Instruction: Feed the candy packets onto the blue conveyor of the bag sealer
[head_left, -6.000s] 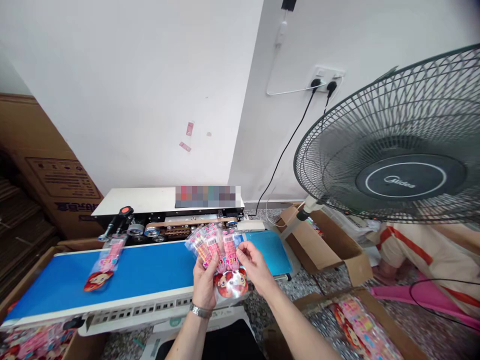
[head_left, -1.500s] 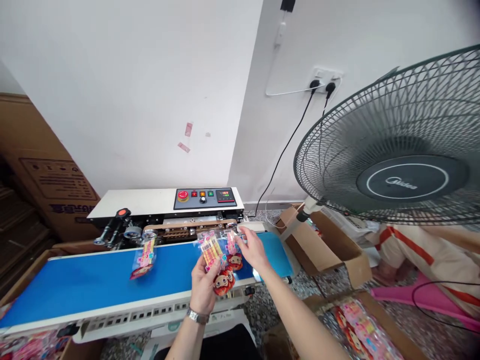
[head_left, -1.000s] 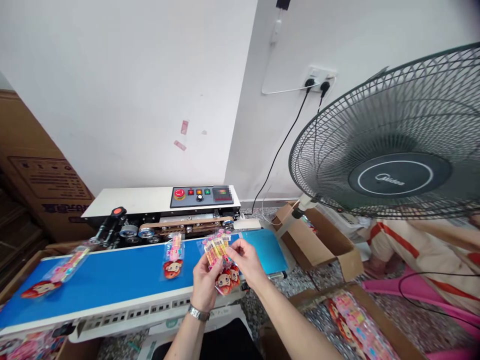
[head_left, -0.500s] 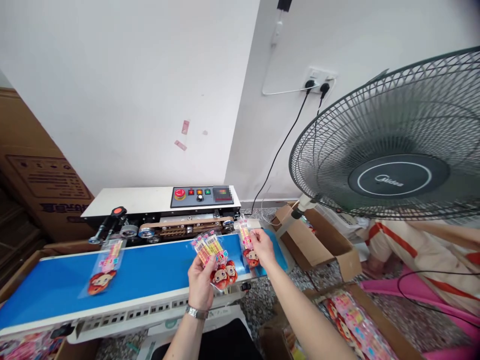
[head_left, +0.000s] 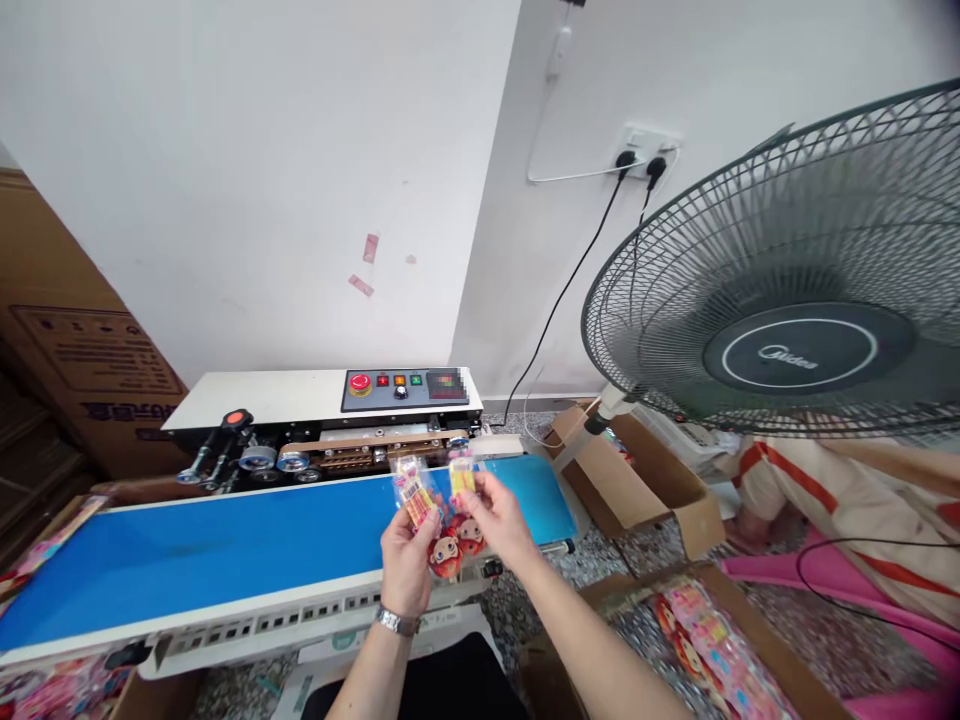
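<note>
Viewing through the head camera, I find both hands over the right-hand part of a blue conveyor belt (head_left: 262, 545). The left hand (head_left: 406, 566), with a metal watch (head_left: 397, 621) at its wrist, has its grip clasped on a clear packet (head_left: 414, 494), thumb on top; the packet leans up and leftward, a red-haired figure's head at its lower end. In the right hand (head_left: 505, 522), I see the grip pinching a second packet (head_left: 462, 479), whose printed head overlaps the first one's in view. Behind the belt stands a white machine (head_left: 259, 398) with a control panel (head_left: 403, 388); another packet (head_left: 61, 542) lies along the belt's left end. A carton (head_left: 765, 640) at lower right holds more packets, below a fan (head_left: 799, 347).
</note>
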